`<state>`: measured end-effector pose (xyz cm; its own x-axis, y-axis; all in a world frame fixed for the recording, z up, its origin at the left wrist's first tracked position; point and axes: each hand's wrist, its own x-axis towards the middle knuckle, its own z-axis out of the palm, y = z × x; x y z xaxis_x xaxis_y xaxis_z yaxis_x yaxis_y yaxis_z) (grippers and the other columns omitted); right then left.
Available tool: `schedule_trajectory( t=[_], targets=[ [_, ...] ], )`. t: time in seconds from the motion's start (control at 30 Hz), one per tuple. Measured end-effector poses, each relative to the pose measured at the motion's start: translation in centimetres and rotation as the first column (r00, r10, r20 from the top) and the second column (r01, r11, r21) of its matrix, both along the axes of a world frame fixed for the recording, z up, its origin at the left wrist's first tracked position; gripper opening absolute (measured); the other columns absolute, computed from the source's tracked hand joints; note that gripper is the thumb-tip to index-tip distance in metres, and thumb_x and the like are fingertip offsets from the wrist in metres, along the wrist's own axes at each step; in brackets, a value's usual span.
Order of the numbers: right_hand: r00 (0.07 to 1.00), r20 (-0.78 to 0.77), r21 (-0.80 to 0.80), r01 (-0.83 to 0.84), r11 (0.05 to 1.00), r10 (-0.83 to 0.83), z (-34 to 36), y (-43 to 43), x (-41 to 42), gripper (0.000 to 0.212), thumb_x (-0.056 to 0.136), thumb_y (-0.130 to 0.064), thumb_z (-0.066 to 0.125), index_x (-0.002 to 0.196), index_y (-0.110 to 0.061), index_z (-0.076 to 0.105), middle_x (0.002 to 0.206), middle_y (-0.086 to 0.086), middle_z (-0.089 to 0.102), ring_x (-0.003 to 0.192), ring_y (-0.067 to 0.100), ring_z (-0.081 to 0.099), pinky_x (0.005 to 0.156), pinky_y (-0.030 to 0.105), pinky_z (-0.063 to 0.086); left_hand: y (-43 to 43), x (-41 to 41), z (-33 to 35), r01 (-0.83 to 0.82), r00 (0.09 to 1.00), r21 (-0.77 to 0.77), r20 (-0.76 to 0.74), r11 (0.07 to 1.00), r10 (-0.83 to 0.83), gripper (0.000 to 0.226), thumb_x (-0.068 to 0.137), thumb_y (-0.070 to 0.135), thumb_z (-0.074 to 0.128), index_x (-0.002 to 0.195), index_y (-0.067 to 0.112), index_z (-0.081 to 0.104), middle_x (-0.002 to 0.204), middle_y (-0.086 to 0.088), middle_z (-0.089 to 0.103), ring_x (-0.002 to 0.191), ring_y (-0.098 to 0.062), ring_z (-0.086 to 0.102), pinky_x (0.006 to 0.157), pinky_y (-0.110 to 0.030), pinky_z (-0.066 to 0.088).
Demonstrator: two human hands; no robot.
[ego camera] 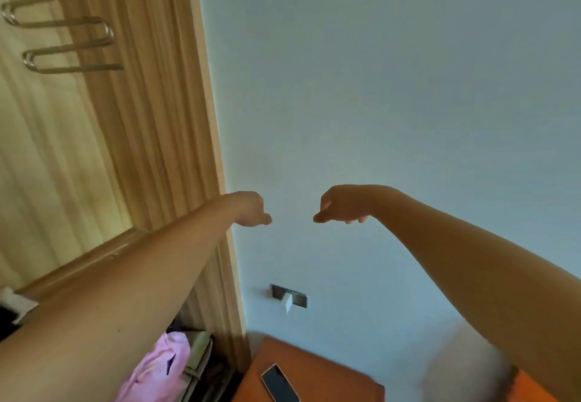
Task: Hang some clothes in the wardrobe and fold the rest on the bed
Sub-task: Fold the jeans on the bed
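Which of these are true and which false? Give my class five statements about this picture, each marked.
1. The left hand and the right hand have curled fingers and hold nothing. True.
2. The hands touch each other. False: a gap of bare wall separates them.
3. A phone lies on the orange-brown table. True.
4. The pink garment hangs on the metal rack. False: it lies low, beneath the left arm, far from the rack.
5. The wall socket is unused. False: a white plug sits in it.

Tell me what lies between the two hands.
Only bare wall shows between the left hand and the right hand, in the head view.
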<state>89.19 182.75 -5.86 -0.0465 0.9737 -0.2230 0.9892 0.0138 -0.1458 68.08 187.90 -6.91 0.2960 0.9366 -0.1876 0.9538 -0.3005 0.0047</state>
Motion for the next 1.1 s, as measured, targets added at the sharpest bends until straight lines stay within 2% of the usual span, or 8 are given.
schedule_trajectory(
  t=[0.23, 0.43, 0.57, 0.63, 0.73, 0.8, 0.93, 1.1],
  targets=[
    [0.932, -0.028, -0.098, 0.357, 0.929, -0.361, -6.2, -8.8, 16.1, 0.047, 0.099, -0.048, 0.054, 0.118, -0.006, 0.063, 0.104, 0.010, 0.064, 0.095, 0.027, 0.071, 0.084, 0.046, 0.061, -2.9, 17.6, -4.5, 0.317, 0.945, -0.099, -0.049, 0.943, -0.323, 0.053, 0.105, 0.042, 0.043, 0.144, 0.008, 0.047, 0.151, -0.008, 0.043, 0.130, -0.029, 0.050, 0.099, -0.035, 0.045],
    [0.777, 0.017, -0.182, 0.621, 0.762, -0.629, -11.0, -16.9, 24.0, 0.045, 0.099, -0.048, 0.056, 0.117, -0.007, 0.064, 0.110, 0.014, 0.068, 0.094, 0.034, 0.072, 0.080, 0.051, 0.062, -5.7, 30.0, -9.3, 0.595, 0.793, -0.144, -0.051, 0.791, -0.607, 0.049, 0.104, 0.040, 0.046, 0.142, 0.010, 0.051, 0.147, -0.007, 0.047, 0.126, -0.029, 0.052, 0.096, -0.034, 0.045],
    [0.663, 0.052, -0.188, 0.741, 0.645, -0.746, -13.0, -21.7, 26.7, 0.036, 0.099, -0.044, 0.059, 0.112, -0.011, 0.063, 0.076, 0.004, 0.060, 0.064, 0.023, 0.062, 0.056, 0.027, 0.053, -7.6, 36.5, -12.6, 0.759, 0.636, -0.154, -0.036, 0.633, -0.771, 0.045, 0.101, 0.040, 0.050, 0.135, 0.011, 0.056, 0.138, -0.007, 0.054, 0.108, -0.027, 0.056, 0.080, -0.031, 0.042],
    [0.607, 0.058, -0.206, 0.784, 0.585, -0.793, -14.1, -24.0, 27.6, 0.038, 0.099, -0.042, 0.059, 0.115, -0.008, 0.064, 0.076, 0.004, 0.060, 0.065, 0.022, 0.059, 0.052, 0.023, 0.045, -8.6, 39.4, -14.4, 0.818, 0.557, -0.159, -0.016, 0.552, -0.830, 0.041, 0.098, 0.037, 0.052, 0.125, 0.008, 0.062, 0.130, -0.010, 0.061, 0.095, -0.025, 0.054, 0.081, -0.035, 0.045],
    [0.525, 0.069, -0.215, 0.838, 0.502, -0.848, -16.2, -27.3, 28.7, 0.044, 0.099, -0.043, 0.058, 0.125, -0.008, 0.065, 0.117, 0.009, 0.068, 0.102, 0.028, 0.064, 0.078, 0.031, 0.052, -11.0, 42.9, -16.6, 0.880, 0.453, -0.173, 0.024, 0.442, -0.891, 0.037, 0.096, 0.036, 0.053, 0.120, 0.010, 0.064, 0.124, -0.009, 0.064, 0.103, -0.025, 0.059, 0.091, -0.035, 0.048],
    [0.466, 0.085, -0.213, 0.872, 0.441, -0.881, -17.7, -29.8, 29.2, 0.045, 0.098, -0.044, 0.058, 0.127, -0.010, 0.065, 0.129, 0.009, 0.065, 0.117, 0.029, 0.060, 0.095, 0.035, 0.049, -13.1, 45.0, -18.1, 0.908, 0.387, -0.185, 0.036, 0.375, -0.921, 0.037, 0.095, 0.039, 0.055, 0.123, 0.015, 0.062, 0.127, -0.005, 0.063, 0.113, -0.027, 0.059, 0.097, -0.037, 0.049],
    [0.355, 0.109, -0.248, 0.914, 0.321, -0.928, -20.4, -35.6, 30.3, 0.040, 0.097, -0.041, 0.059, 0.119, -0.009, 0.067, 0.122, 0.009, 0.067, 0.110, 0.029, 0.062, 0.093, 0.037, 0.051, -18.0, 49.9, -21.8, 0.942, 0.257, -0.228, 0.027, 0.244, -0.966, 0.043, 0.093, 0.043, 0.057, 0.126, 0.017, 0.062, 0.128, -0.006, 0.064, 0.113, -0.028, 0.061, 0.098, -0.041, 0.050],
    [0.260, 0.136, -0.300, 0.931, 0.210, -0.956, -24.6, -42.6, 32.8, 0.042, 0.096, -0.043, 0.057, 0.119, -0.010, 0.068, 0.119, 0.009, 0.068, 0.108, 0.031, 0.063, 0.093, 0.039, 0.052, -24.6, 54.9, -26.8, 0.944, 0.184, -0.287, 0.049, 0.162, -0.982, 0.049, 0.094, 0.043, 0.056, 0.137, 0.020, 0.054, 0.140, -0.006, 0.056, 0.123, -0.028, 0.056, 0.101, -0.041, 0.048]
  ],
)
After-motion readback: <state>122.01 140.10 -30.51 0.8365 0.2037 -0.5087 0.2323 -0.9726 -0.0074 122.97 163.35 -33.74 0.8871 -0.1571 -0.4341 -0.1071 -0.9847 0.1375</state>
